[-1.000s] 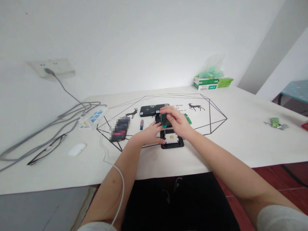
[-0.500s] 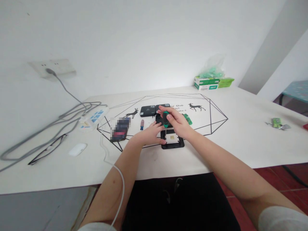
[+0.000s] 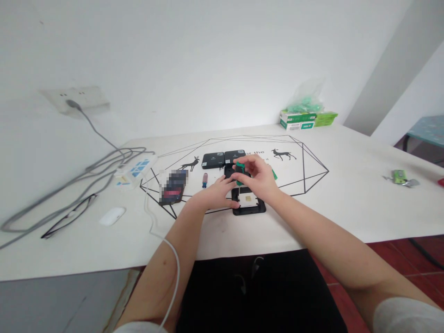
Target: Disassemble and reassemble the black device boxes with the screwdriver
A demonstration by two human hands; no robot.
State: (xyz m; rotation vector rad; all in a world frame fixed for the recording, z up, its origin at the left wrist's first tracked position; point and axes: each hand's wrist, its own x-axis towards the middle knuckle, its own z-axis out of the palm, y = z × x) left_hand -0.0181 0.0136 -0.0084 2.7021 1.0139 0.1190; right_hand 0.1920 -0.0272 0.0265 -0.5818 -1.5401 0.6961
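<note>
A black plastic case (image 3: 249, 211) lies on the table with a white and silver board (image 3: 247, 200) inside it. My left hand (image 3: 218, 193) braces the case's left side, thumb on its lower left corner and fingers reaching past its upper left. My right hand (image 3: 258, 178) pinches the green and black handle of a screwdriver (image 3: 239, 170). The screwdriver stands nearly upright, its shaft pointing down at the board's left part; the tip is hard to make out. Another black part (image 3: 229, 171) sits just behind the fingers. A green circuit board (image 3: 274, 175) is mostly hidden behind my right hand.
Two black boxes (image 3: 213, 160) lie at the back. A small screwdriver (image 3: 205, 180) and a phone (image 3: 173, 187) are to the left, with a mouse (image 3: 113, 216), glasses (image 3: 69, 215) and a power strip (image 3: 135, 171) with cables farther out. Cartons (image 3: 298, 118) stand at the back right.
My right hand has shifted its fingers around the screwdriver handle, from over its top to a pinch at its sides. My left hand and the case have stayed in place.
</note>
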